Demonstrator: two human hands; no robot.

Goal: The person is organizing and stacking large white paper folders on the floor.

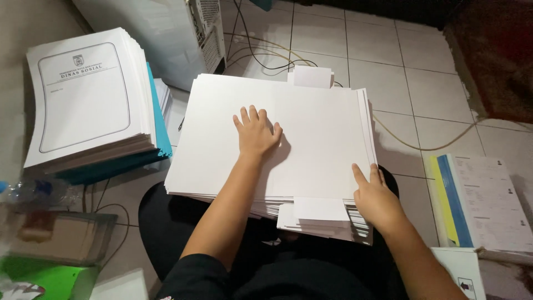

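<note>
A thick stack of blank white paper (pixel 311 128) is rested on the person's lap, above the tiled floor (pixel 433 66). The left hand (pixel 256 132) is laid flat on the top sheet, fingers spread, nothing gripped. The right hand (pixel 375 195) is set against the stack's near right corner, its grip partly open, with the fingertips touching the sheet edges. A second stack of bordered printed sheets (pixel 89 94) is seen well apart at the left, and a computer case (pixel 208 28) behind.
</note>
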